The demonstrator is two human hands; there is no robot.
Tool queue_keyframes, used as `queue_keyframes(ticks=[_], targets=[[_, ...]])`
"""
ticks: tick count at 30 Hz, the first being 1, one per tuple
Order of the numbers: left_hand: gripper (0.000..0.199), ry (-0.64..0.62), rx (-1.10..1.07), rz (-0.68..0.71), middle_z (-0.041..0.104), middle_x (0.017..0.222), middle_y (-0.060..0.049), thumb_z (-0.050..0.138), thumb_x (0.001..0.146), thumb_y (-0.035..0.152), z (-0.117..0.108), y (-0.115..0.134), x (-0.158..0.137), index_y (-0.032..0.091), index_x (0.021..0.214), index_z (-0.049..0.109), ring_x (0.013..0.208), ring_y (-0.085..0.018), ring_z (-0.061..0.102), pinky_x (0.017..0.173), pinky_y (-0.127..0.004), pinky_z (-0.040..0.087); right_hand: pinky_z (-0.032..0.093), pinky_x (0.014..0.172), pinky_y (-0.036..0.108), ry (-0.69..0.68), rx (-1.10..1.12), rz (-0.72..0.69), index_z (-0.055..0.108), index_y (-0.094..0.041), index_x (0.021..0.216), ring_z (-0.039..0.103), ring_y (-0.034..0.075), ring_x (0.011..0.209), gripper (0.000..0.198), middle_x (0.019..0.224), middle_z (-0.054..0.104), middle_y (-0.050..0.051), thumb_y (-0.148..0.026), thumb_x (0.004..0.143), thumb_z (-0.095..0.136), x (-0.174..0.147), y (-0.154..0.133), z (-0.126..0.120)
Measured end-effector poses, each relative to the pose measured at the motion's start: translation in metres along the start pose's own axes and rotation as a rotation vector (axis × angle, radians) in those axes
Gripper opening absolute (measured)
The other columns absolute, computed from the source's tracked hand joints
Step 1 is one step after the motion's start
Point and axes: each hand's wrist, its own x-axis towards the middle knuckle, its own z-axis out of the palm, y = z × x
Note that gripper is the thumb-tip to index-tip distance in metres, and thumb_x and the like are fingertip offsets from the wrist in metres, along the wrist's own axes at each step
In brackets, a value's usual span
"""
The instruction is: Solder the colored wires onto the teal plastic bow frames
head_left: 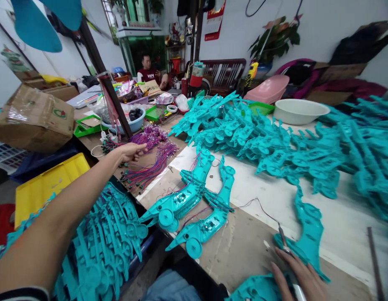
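My left hand (133,153) reaches out over bundles of thin red and purple wires (146,165) with small connectors. Its fingers are loosely bent and slightly apart, with nothing visible in them. At the lower right, my right hand (302,274) grips a slim pen-shaped tool (287,247) with a silver handle, its tip pointing away from me. A thin dark wire runs close to that tip. Beneath the hand is a turquoise plastic part (253,288), partly covered. Another turquoise part (310,225) lies just beyond. Between my hands rest wired turquoise pieces (217,217) with round discs.
A large heap of turquoise parts (244,125) covers the table's far side. More fill a container by my left arm (100,238), beside a yellow tray (51,182). A cardboard box (35,117), blue basin (138,122) and white basin (300,110) stand around. A person (148,73) sits behind.
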Motion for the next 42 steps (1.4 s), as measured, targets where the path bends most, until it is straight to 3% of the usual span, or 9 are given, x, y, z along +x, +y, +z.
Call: queue_keyframes(ticks=[6,11,16,20,24,27,33,36,42], targets=[[0.015,0.070,-0.055,0.291,0.022,0.038,0.012,0.053,0.089,0.020,0.010,0.078,0.004,0.017,0.074,0.049,0.030,-0.004,0.016,0.037,-0.015,0.018,0.047,0.102,0.050,-0.006,-0.011,0.019,0.049,-0.020,0.131,0.064,0.030,0.111,0.046,0.124,0.064,0.013,-0.048,0.095,0.040,0.000,-0.002,0.000],[0.012,-0.007,0.048,0.455,0.049,0.051,0.005,0.055,0.089,0.015,0.046,0.112,0.000,0.013,0.077,0.052,0.042,-0.007,0.046,0.053,-0.019,0.038,0.048,0.101,0.049,0.013,-0.021,0.031,0.051,-0.020,0.129,0.065,0.029,0.109,0.045,0.121,0.065,0.012,-0.047,0.095,0.040,0.001,-0.006,-0.002],[0.013,0.260,0.096,0.635,0.054,0.057,0.002,0.055,0.088,0.011,0.057,0.132,-0.006,0.012,0.075,0.056,0.051,-0.007,0.041,0.058,-0.022,0.036,0.048,0.098,0.047,0.091,-0.047,0.016,0.055,-0.017,0.123,0.066,0.028,0.105,0.042,0.117,0.066,0.013,-0.045,0.096,0.040,0.000,-0.005,0.005],[0.015,0.493,0.300,0.727,0.046,0.050,0.005,0.054,0.089,0.014,0.055,0.133,-0.007,0.012,0.075,0.057,0.051,-0.007,0.032,0.056,-0.023,0.030,0.048,0.097,0.049,0.128,-0.048,0.054,0.057,-0.018,0.120,0.066,0.029,0.105,0.044,0.116,0.066,0.013,-0.049,0.096,0.037,-0.005,-0.002,0.015],[0.017,0.621,0.518,0.678,0.043,0.046,0.005,0.053,0.086,0.014,0.054,0.119,-0.002,0.013,0.070,0.058,0.052,-0.011,0.041,0.058,-0.025,0.033,0.047,0.100,0.048,0.120,-0.011,0.082,0.057,-0.021,0.122,0.064,0.028,0.108,0.042,0.120,0.066,0.011,-0.049,0.096,0.039,-0.008,-0.002,0.016],[0.020,0.773,0.503,0.790,0.050,0.053,0.004,0.043,0.091,0.014,0.053,0.115,0.002,0.012,0.082,0.061,0.059,-0.011,0.050,0.065,-0.025,0.037,0.046,0.102,0.048,0.115,0.005,0.081,0.056,-0.021,0.124,0.064,0.028,0.109,0.042,0.122,0.065,0.011,-0.047,0.096,0.039,-0.007,-0.004,0.014],[0.015,0.778,0.725,0.822,0.068,0.080,-0.007,0.053,0.087,0.017,0.059,0.103,-0.003,0.013,0.082,0.066,0.085,-0.020,0.060,0.074,-0.029,0.038,0.046,0.104,0.046,0.113,0.011,0.057,0.055,-0.022,0.126,0.065,0.026,0.110,0.039,0.120,0.066,0.010,-0.044,0.095,0.042,-0.003,-0.007,0.008],[0.018,0.898,0.702,0.857,0.069,0.085,-0.006,0.048,0.091,0.016,0.061,0.102,-0.007,0.011,0.090,0.066,0.085,-0.018,0.058,0.076,-0.027,0.037,0.046,0.104,0.045,0.100,0.027,0.052,0.055,-0.022,0.127,0.065,0.026,0.110,0.037,0.119,0.067,0.010,-0.039,0.094,0.047,0.000,-0.011,0.002],[0.016,0.846,0.696,0.903,0.067,0.078,-0.001,0.048,0.094,0.013,0.058,0.111,-0.011,0.006,0.093,0.063,0.077,-0.012,0.051,0.076,-0.023,0.036,0.047,0.104,0.045,0.109,0.026,0.062,0.057,-0.020,0.125,0.065,0.026,0.110,0.035,0.118,0.067,0.010,-0.037,0.094,0.049,0.000,-0.014,-0.001]])
